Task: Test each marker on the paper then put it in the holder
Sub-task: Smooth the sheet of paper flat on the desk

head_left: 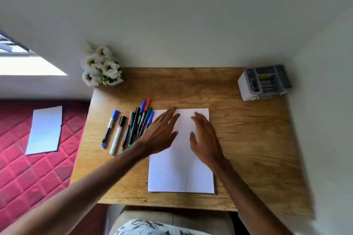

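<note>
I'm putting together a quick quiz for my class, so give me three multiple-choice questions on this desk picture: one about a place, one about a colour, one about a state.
1. Where on the table does the holder stand? A far right corner; B near left corner; C the middle.
2. What colour is the cap of the white marker? A red; B black; C green.
3. How are the left hand and right hand? A both open; B both gripping markers; C both in fists.
Answers: 1 A, it sits at the far right edge. 2 B, its cap is black. 3 A, fingers are straight with nothing held.
</note>
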